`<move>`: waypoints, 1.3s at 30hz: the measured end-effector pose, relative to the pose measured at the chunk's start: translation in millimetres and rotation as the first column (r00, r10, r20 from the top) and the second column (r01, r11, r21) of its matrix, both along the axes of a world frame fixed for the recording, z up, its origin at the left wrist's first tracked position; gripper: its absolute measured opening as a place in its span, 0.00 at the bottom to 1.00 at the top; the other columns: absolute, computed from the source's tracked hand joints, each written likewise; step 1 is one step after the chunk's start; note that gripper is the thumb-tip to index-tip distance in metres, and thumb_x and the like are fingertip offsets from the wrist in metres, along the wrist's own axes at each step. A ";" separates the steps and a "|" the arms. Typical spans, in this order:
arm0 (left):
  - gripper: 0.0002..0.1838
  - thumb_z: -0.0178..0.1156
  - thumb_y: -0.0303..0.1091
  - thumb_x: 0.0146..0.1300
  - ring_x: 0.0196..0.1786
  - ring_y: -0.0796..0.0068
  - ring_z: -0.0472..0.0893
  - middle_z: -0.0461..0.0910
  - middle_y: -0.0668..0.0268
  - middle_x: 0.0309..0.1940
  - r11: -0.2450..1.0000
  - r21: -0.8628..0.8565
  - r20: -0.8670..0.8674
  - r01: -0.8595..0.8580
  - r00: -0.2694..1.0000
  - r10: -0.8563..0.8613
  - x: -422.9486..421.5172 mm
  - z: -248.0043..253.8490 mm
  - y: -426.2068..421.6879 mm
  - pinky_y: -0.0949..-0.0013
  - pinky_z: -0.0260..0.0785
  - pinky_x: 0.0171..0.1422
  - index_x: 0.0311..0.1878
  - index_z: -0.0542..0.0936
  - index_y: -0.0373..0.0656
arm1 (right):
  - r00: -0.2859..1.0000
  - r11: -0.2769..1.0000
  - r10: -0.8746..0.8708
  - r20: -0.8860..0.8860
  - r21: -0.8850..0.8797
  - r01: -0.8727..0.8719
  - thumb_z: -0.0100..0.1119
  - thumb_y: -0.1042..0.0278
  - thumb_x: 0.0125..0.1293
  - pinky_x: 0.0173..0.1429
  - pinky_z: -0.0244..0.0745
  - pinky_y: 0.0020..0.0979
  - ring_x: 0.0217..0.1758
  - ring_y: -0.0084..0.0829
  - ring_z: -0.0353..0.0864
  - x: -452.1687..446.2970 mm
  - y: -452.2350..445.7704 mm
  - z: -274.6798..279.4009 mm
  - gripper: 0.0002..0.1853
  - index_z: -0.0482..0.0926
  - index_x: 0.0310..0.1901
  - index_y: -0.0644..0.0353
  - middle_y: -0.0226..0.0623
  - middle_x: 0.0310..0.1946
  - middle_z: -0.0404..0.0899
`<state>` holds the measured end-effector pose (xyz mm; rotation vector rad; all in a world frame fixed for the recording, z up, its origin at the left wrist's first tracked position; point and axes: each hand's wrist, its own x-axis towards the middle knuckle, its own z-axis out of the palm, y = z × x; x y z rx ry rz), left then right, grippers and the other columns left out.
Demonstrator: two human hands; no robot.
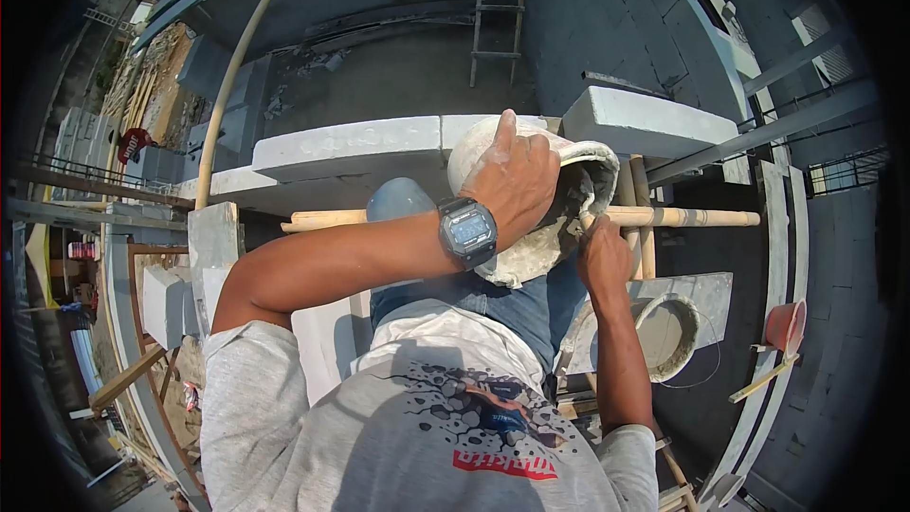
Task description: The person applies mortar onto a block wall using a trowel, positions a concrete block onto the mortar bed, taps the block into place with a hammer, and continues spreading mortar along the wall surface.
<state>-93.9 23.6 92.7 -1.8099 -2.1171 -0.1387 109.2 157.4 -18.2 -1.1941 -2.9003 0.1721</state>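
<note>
My left hand [517, 175], with a watch on its wrist, is closed on the side of a mortar-caked bucket [464, 154]. The bucket is tilted, its mouth turned to the right, and wet grey mortar clings inside it. My right hand [605, 256] is closed around the short handle of what looks like a trowel [587, 220] at the bucket's mouth; the blade is mostly hidden. Just behind the bucket runs a course of pale blocks [351, 147]. One more block [654, 121] sits higher, to the right.
A round tub of grey mortar [666, 337] stands on a board at my right. Bamboo poles [682, 217] cross in front of me. Farther right is a red bucket [785, 327]. A ladder [499, 9] leans beyond the wall. Another person [135, 144] is far left.
</note>
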 end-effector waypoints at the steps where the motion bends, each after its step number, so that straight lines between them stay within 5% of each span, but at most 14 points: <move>1: 0.05 0.56 0.30 0.68 0.38 0.62 0.81 0.73 0.62 0.34 1.000 -0.008 0.046 0.014 0.999 -0.013 1.3 1.1 -0.8 0.41 0.61 0.80 0.42 0.79 0.42 | 0.995 0.996 0.071 -0.066 0.062 -0.067 0.59 0.71 0.68 0.37 0.83 0.52 0.35 0.58 0.89 -6.0 -0.9 -8.9 0.11 0.78 0.49 0.67 0.56 0.39 0.84; 4: 0.05 0.56 0.30 0.68 0.37 0.59 0.82 0.74 0.59 0.35 0.997 0.011 0.119 0.078 0.990 -0.079 -3.4 -0.5 0.7 0.47 0.74 0.67 0.42 0.77 0.40 | 0.987 0.992 0.123 -0.108 0.030 -0.120 0.57 0.74 0.68 0.38 0.84 0.51 0.35 0.56 0.89 -11.3 -22.2 3.1 0.10 0.78 0.49 0.67 0.55 0.40 0.83; 10: 0.11 0.62 0.29 0.63 0.36 0.52 0.86 0.77 0.52 0.37 0.989 -0.044 0.370 0.139 0.922 -0.113 -14.5 5.2 11.7 0.52 0.80 0.38 0.45 0.75 0.34 | 0.972 0.970 0.232 -0.039 -0.070 -0.235 0.58 0.73 0.65 0.38 0.84 0.48 0.37 0.52 0.89 20.3 -66.8 0.9 0.13 0.79 0.50 0.65 0.51 0.41 0.84; 12: 0.14 0.65 0.29 0.59 0.38 0.49 0.86 0.77 0.51 0.40 0.990 -0.071 0.375 0.125 0.923 -0.090 -15.5 6.0 10.2 0.50 0.80 0.39 0.45 0.73 0.35 | 0.949 0.939 0.314 -0.010 -0.144 -0.312 0.58 0.72 0.66 0.38 0.83 0.50 0.37 0.54 0.88 32.5 -71.5 0.9 0.14 0.79 0.52 0.65 0.50 0.41 0.83; 20: 0.20 0.68 0.29 0.57 0.37 0.44 0.84 0.76 0.50 0.47 0.976 -0.100 0.369 0.194 0.918 -0.145 -16.7 2.8 23.4 0.49 0.79 0.41 0.48 0.71 0.37 | 0.995 0.998 -0.070 -0.067 -0.010 0.070 0.56 0.71 0.69 0.37 0.85 0.50 0.37 0.53 0.90 12.0 -22.0 -2.8 0.08 0.77 0.47 0.64 0.51 0.39 0.84; 25: 0.22 0.69 0.30 0.56 0.38 0.43 0.84 0.77 0.51 0.50 0.970 -0.092 0.393 0.224 0.903 -0.171 -19.8 -0.3 32.8 0.47 0.79 0.42 0.52 0.71 0.38 | 0.994 0.992 0.105 0.006 -0.067 -0.105 0.58 0.72 0.68 0.38 0.88 0.45 0.38 0.50 0.92 21.0 -54.8 -8.5 0.09 0.80 0.47 0.66 0.51 0.41 0.85; 28: 0.23 0.69 0.30 0.56 0.40 0.43 0.85 0.77 0.52 0.51 0.974 -0.094 0.406 0.205 0.901 -0.151 -25.5 -2.7 31.3 0.47 0.80 0.43 0.53 0.72 0.38 | 0.995 0.984 0.086 -0.049 -0.151 -0.093 0.57 0.73 0.69 0.38 0.87 0.47 0.38 0.52 0.91 38.2 -42.0 11.4 0.10 0.80 0.48 0.65 0.54 0.41 0.85; 33: 0.23 0.69 0.28 0.56 0.42 0.43 0.85 0.78 0.54 0.52 0.951 -0.079 0.435 0.300 0.869 -0.238 -23.8 2.2 43.7 0.48 0.81 0.46 0.53 0.72 0.38 | 0.972 0.989 -0.147 -0.181 -0.015 0.147 0.57 0.73 0.68 0.38 0.87 0.47 0.38 0.52 0.91 25.0 -2.9 14.9 0.08 0.78 0.47 0.65 0.51 0.38 0.83; 39: 0.22 0.69 0.28 0.55 0.43 0.43 0.84 0.78 0.54 0.53 0.941 -0.084 0.463 0.328 0.849 -0.254 -19.0 1.5 51.8 0.48 0.80 0.46 0.53 0.73 0.38 | 0.998 0.991 0.002 -0.066 -0.137 -0.011 0.56 0.72 0.69 0.39 0.86 0.48 0.39 0.52 0.91 29.8 -64.5 -4.3 0.11 0.78 0.49 0.66 0.54 0.40 0.84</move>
